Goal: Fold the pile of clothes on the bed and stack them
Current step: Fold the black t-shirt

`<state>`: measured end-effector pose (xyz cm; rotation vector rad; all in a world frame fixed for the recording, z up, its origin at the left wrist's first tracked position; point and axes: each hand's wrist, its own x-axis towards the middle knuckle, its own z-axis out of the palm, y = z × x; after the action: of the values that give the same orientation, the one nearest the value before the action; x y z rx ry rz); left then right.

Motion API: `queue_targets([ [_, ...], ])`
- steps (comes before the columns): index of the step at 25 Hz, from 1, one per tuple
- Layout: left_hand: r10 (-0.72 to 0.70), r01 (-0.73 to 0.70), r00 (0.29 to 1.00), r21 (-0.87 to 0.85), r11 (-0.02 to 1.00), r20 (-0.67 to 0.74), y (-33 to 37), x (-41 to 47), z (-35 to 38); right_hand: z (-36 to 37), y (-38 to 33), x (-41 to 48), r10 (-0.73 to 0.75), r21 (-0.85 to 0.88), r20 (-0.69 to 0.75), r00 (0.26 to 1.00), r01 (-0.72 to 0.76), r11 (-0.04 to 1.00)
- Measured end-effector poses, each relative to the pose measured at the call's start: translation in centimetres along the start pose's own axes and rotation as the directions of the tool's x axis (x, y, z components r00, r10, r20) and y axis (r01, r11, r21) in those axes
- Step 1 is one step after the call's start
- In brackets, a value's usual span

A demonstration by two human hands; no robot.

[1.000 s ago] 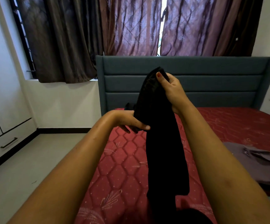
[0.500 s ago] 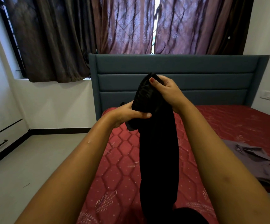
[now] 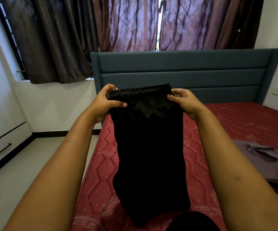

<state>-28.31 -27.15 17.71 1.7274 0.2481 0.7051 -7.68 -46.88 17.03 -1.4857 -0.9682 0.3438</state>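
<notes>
A black garment with a gathered waistband (image 3: 148, 147) hangs in the air in front of me, above the red quilted mattress (image 3: 234, 120). My left hand (image 3: 105, 102) pinches the waistband's left end. At the right end my right hand (image 3: 184, 100) grips the band. The waistband is stretched flat between the two hands, and the fabric drops straight down to the bottom of the view. A grey shirt (image 3: 266, 160) lies folded flat on the mattress at the right.
A blue-grey padded headboard (image 3: 184, 70) stands behind the bed, with dark curtains (image 3: 118, 24) over the window above it. White cupboards with a drawer (image 3: 3, 147) line the left wall, beside a strip of light floor (image 3: 26, 172).
My hands have moved apart along the waistband, spreading the bunched black garment out flat. The left hand rose from below the right one to the same height.
</notes>
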Motion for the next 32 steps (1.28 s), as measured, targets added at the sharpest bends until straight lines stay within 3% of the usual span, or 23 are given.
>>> queue_targets([
  [4,-0.006,0.003,1.000,-0.125,0.992,-0.021,-1.2,1.4,0.1,-0.3,0.5,0.7,0.093,-0.045,0.053,0.994,-0.091,0.995],
  [7,-0.140,0.132,0.987,0.099,0.986,0.081,-1.6,3.6,0.6,-1.0,2.0,2.6,0.353,-0.328,0.054,0.934,-0.318,0.890],
  [9,-0.186,0.142,0.976,0.313,0.939,0.115,-1.7,6.2,0.6,-0.9,3.5,5.2,0.440,-0.485,0.023,0.898,-0.375,0.790],
  [11,0.093,-0.074,0.995,0.444,0.893,-0.021,-0.8,9.4,0.8,-0.8,3.7,8.8,0.277,-0.459,-0.081,0.958,-0.282,0.842],
  [12,0.282,-0.195,0.952,0.473,0.860,-0.121,0.2,10.8,1.2,-1.0,2.9,10.4,0.126,-0.384,-0.174,0.977,-0.185,0.905],
  [14,0.572,-0.411,0.776,0.476,0.777,-0.264,2.9,12.9,1.9,-1.2,0.3,12.9,-0.125,-0.187,-0.327,0.937,0.065,0.980],
  [15,0.646,-0.498,0.708,0.447,0.743,-0.284,4.2,13.6,2.1,-1.2,-1.2,13.3,-0.219,-0.098,-0.362,0.906,0.196,0.976],
  [17,0.681,-0.597,0.686,0.336,0.728,-0.257,5.3,14.2,1.7,-1.1,-2.7,12.7,-0.324,0.006,-0.352,0.878,0.349,0.937],
  [21,0.490,-0.470,0.864,0.164,0.867,-0.116,-0.2,10.6,0.9,0.2,1.2,7.4,-0.242,0.036,-0.252,0.937,0.259,0.965],
  [23,0.314,-0.309,0.949,0.121,0.943,-0.028,-4.7,6.6,1.5,0.9,5.5,3.2,-0.078,0.092,-0.182,0.980,0.095,0.991],
  [25,0.052,-0.055,0.998,0.071,0.996,0.034,-9.1,1.9,2.4,1.3,10.3,-1.4,0.144,0.125,-0.046,0.989,-0.137,0.983],
  [27,-0.253,0.251,0.964,0.026,0.968,0.081,-13.7,-2.7,3.3,1.5,15.3,-5.4,0.377,0.073,0.122,0.918,-0.387,0.919],
  [29,-0.488,0.489,0.865,0.024,0.872,0.112,-18.0,-6.9,4.1,1.7,19.4,-8.4,0.590,-0.064,0.230,0.774,-0.593,0.803],
  [32,-0.628,0.655,0.741,-0.044,0.755,0.238,-21.6,-11.5,4.6,1.4,24.5,-10.2,0.752,-0.190,0.266,0.602,-0.733,0.654],
])
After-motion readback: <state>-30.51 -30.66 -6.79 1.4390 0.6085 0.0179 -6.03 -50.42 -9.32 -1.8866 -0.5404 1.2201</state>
